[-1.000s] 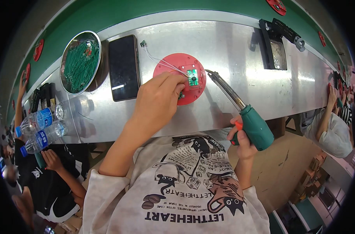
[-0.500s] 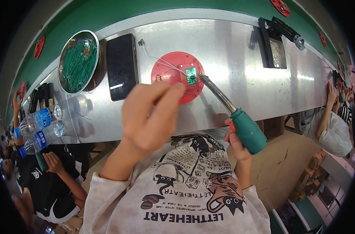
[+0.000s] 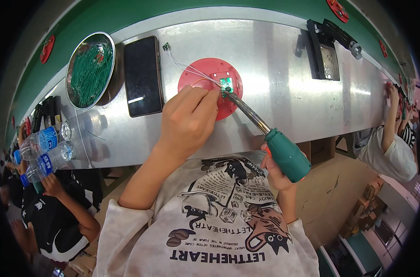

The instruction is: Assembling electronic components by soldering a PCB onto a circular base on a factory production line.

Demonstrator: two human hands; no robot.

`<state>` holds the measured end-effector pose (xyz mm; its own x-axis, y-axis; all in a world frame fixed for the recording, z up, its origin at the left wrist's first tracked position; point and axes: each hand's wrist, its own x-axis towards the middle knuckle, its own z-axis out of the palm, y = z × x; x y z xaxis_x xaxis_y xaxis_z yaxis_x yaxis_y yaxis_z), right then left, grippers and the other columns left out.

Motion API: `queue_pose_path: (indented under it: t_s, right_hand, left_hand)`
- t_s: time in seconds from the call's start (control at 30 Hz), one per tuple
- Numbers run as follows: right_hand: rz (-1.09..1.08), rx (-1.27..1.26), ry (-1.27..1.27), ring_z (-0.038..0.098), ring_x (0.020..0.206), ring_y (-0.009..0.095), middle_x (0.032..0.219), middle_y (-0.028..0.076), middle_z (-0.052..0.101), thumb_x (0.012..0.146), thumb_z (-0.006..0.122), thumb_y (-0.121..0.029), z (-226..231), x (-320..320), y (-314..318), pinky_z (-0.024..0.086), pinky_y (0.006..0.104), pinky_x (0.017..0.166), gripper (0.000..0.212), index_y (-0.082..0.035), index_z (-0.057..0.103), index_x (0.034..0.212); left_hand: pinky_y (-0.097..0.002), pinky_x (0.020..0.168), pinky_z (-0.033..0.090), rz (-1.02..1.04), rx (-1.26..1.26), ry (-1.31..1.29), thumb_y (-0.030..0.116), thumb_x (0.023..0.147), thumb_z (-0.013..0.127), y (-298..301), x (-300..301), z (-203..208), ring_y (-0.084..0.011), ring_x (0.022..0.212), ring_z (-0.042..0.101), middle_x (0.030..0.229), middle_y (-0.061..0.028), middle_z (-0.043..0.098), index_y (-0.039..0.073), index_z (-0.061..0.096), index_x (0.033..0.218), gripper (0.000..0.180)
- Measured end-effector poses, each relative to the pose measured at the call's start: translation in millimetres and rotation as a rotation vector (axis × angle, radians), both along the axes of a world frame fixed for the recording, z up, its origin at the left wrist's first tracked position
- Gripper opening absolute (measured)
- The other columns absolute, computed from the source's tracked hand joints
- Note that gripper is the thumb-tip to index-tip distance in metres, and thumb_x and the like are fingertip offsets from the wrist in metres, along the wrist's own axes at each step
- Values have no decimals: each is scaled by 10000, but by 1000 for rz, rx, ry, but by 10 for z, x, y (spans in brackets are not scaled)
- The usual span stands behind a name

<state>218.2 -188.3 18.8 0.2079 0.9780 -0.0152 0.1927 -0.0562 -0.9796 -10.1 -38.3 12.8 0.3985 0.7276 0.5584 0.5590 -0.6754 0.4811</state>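
A round red plastic disc (image 3: 191,69) lies on the metal table, with a small green circuit board (image 3: 226,83) on it. Pale thin wires (image 3: 186,66) run from that board to a tiny green board (image 3: 166,47) at the upper left. My right hand (image 3: 277,174) grips a soldering iron (image 3: 287,156) by its green handle. The iron's tip meets the lower part of the circuit board. Over the disc's left side, my left hand (image 3: 188,121) is closed in a pinch beside the board. What its fingertips hold is hidden.
A metal bowl (image 3: 69,87) of green wires and a black phone (image 3: 142,76) lie left of the disc. Two clear bottles (image 3: 45,164) lie at the table's left. A black holder (image 3: 317,55) stands far right. Other people work at both sides.
My left hand has moved right and lowered its fingertips to the board. The soldering iron has shifted left and down, its tip going from the board's right edge to its lower part.
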Motion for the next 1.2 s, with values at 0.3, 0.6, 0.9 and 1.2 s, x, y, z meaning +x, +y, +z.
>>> queue_pose_path:
  t_s: [0.3, 0.6, 0.9, 1.2]
  right_hand:
    - [-6, -58, 10, 609, 652, 203, 830, 109, 664, 778, 790, -70, 66, -6, 51, 487, 285, 630, 204, 33, 709, 935]
    - [24, -149, 263, 630, 668, 160, 840, 100, 681, 839, 732, 4, 121, 56, 54, 508, 285, 618, 231, 73, 679, 1054]
    - [-63, -91, 164, 616, 614, 163, 1024, 162, 685, 974, 627, -253, 139, 8, 14, 485, 302, 590, 467, 96, 600, 1284]
    - [-231, 209, 533, 635, 594, 101, 906, 71, 718, 973, 689, -48, -48, 206, 273, 493, 267, 530, 168, 30, 682, 1121]
  left_hand:
    - [-360, 600, 515, 13, -13, 8, 9, 774, 724, 27, -4, -34, -240, 715, 620, 811, -76, 615, -1, 725, 947, 174]
    - [-369, 596, 516, 14, -29, -7, 10, 790, 715, 9, 3, -19, -245, 704, 616, 800, -80, 611, 3, 726, 940, 151]
    - [-399, 681, 546, -9, -65, 8, 2, 792, 712, 61, -41, 31, -297, 773, 650, 862, -113, 654, -8, 718, 979, 187]
    - [-480, 672, 500, -23, -95, 19, -34, 799, 703, 12, -15, 45, -393, 763, 622, 866, -186, 649, -14, 695, 970, 172]
